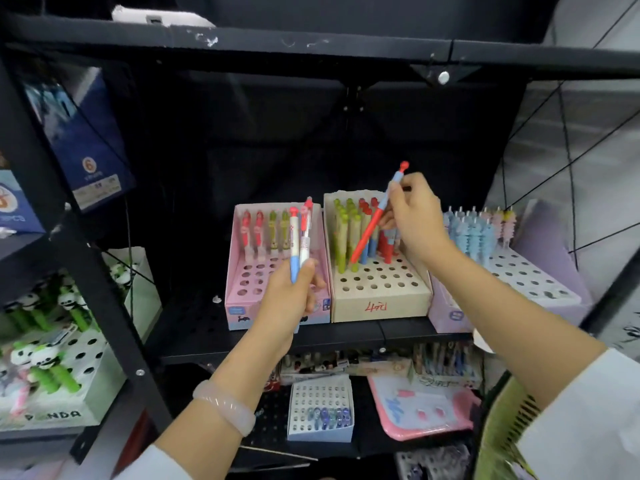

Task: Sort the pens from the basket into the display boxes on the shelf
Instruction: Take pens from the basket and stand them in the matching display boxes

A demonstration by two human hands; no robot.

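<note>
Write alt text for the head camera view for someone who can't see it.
A person's right hand lowers a red and blue pen into the beige display box on a black shelf, while the left hand holds two more pens before the pink display box. A lilac display box stands rightmost.

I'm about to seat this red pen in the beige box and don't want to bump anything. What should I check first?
1. Right hand grips the red pen: ok.
2. Tip over the beige box: ok.
3. Tip lined up with a free hole: cannot tell.
4. Free holes in the front rows: ok.
5. Pen upright: not ok, tilted.
6. Left hand holds its two pens clear of the beige box, over the pink box: ok.
</note>
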